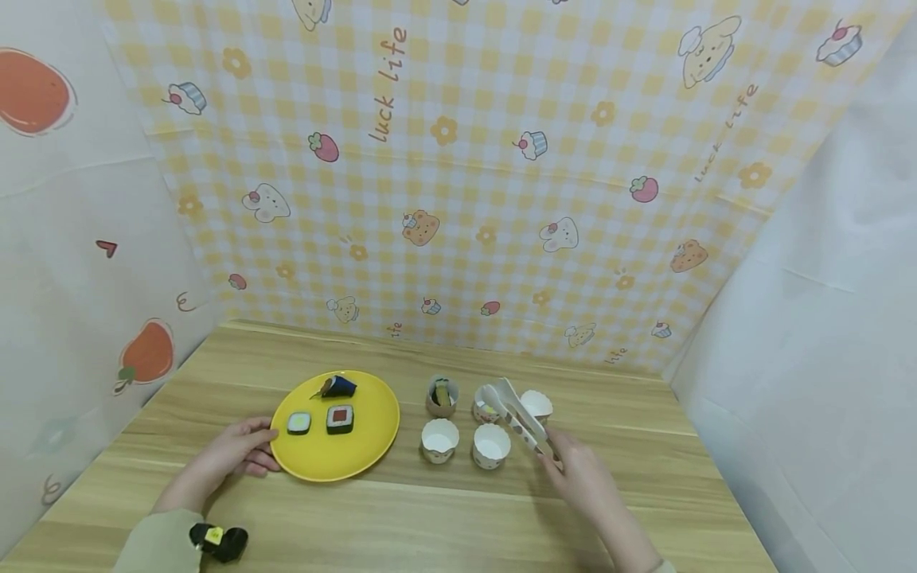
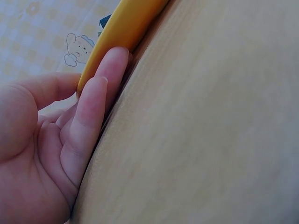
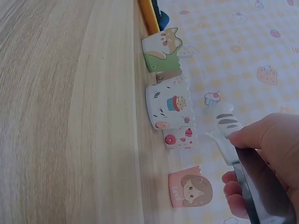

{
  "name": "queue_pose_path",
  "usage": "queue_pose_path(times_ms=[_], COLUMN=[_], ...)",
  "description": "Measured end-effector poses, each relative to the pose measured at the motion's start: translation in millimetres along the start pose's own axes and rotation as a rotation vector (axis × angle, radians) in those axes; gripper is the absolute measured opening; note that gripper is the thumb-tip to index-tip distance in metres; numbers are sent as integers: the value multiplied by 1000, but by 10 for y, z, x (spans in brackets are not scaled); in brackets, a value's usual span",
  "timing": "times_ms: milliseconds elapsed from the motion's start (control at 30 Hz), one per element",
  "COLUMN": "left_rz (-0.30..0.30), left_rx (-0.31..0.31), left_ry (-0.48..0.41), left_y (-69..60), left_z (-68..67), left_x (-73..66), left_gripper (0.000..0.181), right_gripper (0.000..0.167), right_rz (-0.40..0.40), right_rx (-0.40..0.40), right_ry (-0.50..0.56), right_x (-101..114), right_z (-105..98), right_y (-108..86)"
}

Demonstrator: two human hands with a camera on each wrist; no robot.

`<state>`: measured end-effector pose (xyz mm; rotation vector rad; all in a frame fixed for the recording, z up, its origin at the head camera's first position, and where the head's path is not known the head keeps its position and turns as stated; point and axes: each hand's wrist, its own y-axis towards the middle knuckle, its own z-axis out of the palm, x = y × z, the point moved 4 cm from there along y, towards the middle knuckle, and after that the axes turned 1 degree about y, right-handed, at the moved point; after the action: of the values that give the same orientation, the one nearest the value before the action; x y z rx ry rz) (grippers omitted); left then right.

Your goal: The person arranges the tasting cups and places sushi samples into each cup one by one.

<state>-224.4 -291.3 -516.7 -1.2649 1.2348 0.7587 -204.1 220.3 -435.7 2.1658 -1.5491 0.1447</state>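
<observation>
At the rim of a round yellow plate (image 1: 337, 461), my left hand (image 1: 243, 450) pinches the edge, thumb above and fingers beneath; the left wrist view shows this grip (image 2: 56, 140). On the plate lie a green-centred sushi roll (image 1: 298, 422), a red-centred sushi roll (image 1: 340, 419) and a dark cone-shaped hand roll (image 1: 340, 387). My right hand (image 1: 576, 469) grips tongs (image 1: 526, 422) with pale tips and dark handles (image 3: 254, 186). Their tips are parted, over the back-middle paper cup (image 1: 485, 412), where something yellowish shows. Nothing is visibly caught between the tips.
Other paper cups stand around it: back-left cup (image 1: 440, 412) with a brown-green piece inside, front-left cup (image 1: 439, 450), front-right cup (image 1: 490, 454) and back-right cup (image 1: 540, 404). A checked cloth (image 1: 458, 183) hangs behind the wooden table (image 1: 401, 525).
</observation>
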Motion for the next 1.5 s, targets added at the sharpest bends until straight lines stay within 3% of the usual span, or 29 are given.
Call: queue_pose_path(times_ms=[933,1500], left_rz=[14,-9], left_rx=[7,-7], left_ry=[3,14], left_y=[-19,-20], left_z=[6,4], left_x=[-25,-36], left_gripper=[60,62], right_gripper=[53,58], right_rz=[-103,-258], right_rx=[-7,-23], right_ry=[-41,-60], right_x=[201,330], right_z=[14,-17], right_y=[39,130])
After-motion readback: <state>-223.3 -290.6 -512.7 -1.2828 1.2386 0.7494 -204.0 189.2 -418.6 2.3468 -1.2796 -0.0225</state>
